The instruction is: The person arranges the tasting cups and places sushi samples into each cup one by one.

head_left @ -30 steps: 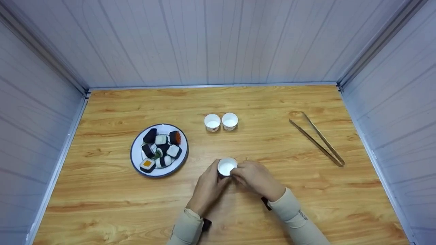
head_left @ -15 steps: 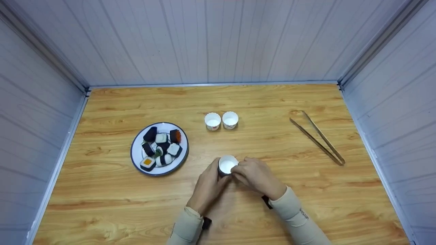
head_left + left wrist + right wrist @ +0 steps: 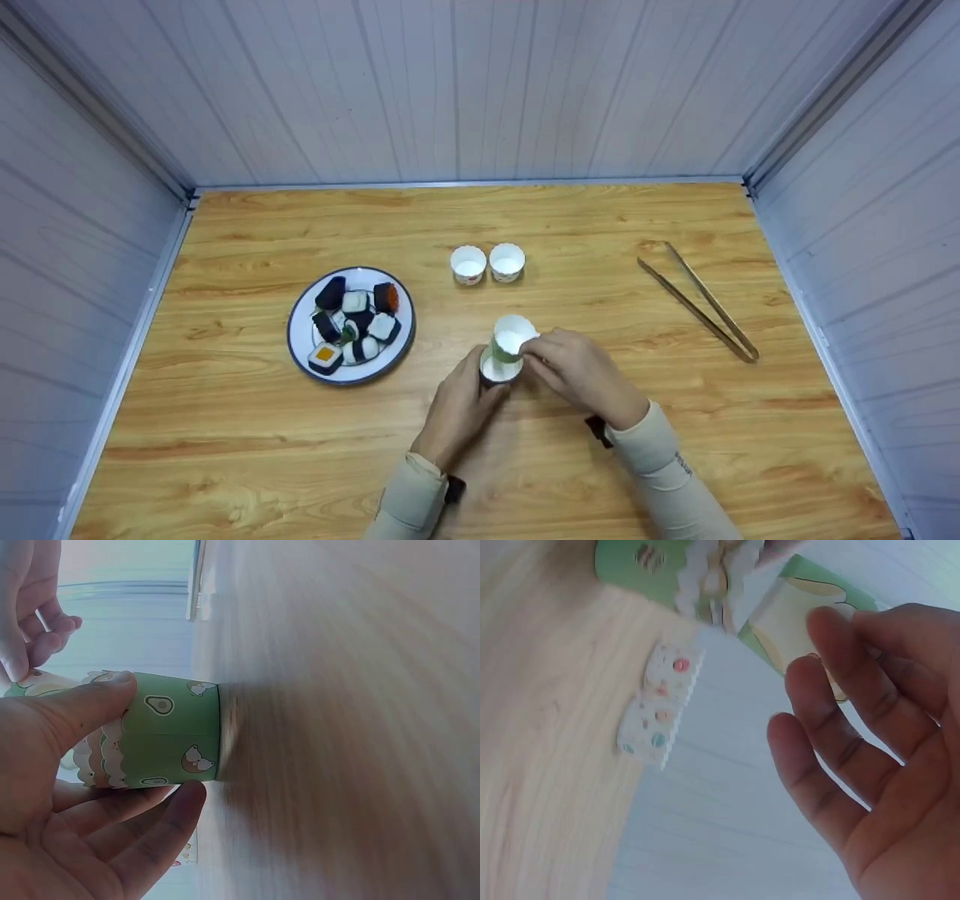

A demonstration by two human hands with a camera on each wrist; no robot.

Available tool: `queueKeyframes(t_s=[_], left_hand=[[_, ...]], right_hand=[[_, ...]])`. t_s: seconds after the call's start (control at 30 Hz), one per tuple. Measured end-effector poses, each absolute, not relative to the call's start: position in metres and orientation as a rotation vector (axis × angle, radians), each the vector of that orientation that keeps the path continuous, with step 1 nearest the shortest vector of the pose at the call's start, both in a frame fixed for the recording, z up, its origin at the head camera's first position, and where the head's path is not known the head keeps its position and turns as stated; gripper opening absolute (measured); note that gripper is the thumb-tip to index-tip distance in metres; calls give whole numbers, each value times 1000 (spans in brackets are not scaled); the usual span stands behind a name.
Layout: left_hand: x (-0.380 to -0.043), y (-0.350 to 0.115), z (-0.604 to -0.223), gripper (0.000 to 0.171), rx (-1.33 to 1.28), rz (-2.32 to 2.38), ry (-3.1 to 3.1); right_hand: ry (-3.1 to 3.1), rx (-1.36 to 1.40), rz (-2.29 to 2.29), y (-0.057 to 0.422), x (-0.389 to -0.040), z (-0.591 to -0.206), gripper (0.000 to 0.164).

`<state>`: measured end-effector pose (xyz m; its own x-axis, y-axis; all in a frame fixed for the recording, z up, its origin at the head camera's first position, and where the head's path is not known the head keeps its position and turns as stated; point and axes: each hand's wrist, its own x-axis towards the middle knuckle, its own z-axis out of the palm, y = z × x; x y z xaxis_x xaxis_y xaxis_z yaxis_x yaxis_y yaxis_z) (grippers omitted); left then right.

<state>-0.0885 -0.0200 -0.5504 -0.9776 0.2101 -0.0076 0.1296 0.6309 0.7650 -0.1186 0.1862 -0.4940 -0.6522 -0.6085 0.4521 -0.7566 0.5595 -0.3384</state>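
Near the front middle of the table, my left hand (image 3: 455, 405) grips a stack of green paper baking cups (image 3: 169, 720) printed with avocados. The stack stands upright, with scalloped rims of more cups showing at its top. Above the stack, my right hand (image 3: 583, 375) pinches one paper cup (image 3: 514, 334) by its rim. That cup is tilted, its lower end right at the mouth of the stack. In the right wrist view its green outside (image 3: 802, 619) carries a pale figure, and the other fingers are spread away from it.
Two white patterned paper cups (image 3: 468, 265) stand side by side behind the hands. On the left is a blue-rimmed plate (image 3: 300, 352) with several sushi pieces (image 3: 360, 326). Metal tongs (image 3: 705, 311) lie spread on the right. Panels (image 3: 480, 90) wall the table's back and sides.
My right hand has moved up and slightly away, drawing one paper cup out of the top of the stack. My left hand stays in place around the stack.
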Motion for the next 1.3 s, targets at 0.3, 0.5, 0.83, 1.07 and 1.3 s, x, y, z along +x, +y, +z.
queueKeyframes(t_s=[0.3,0.5,0.83,1.07,1.3], left_hand=[[-87,-21,-552,58,356,1281,2800],[-87,-21,-551,59,340,1285,2772],[-86,-22,-551,59,338,1294,2773],[-85,-21,-552,60,341,1302,2781],[-85,-21,-553,60,337,1309,2781]], right_hand=[[-2560,891,548,208,-152,-491,7],[-2714,714,521,215,-187,-504,9],[-2899,540,566,208,-231,-530,14],[-2976,458,549,205,-239,-535,16],[-2959,469,537,203,-241,-539,14]])
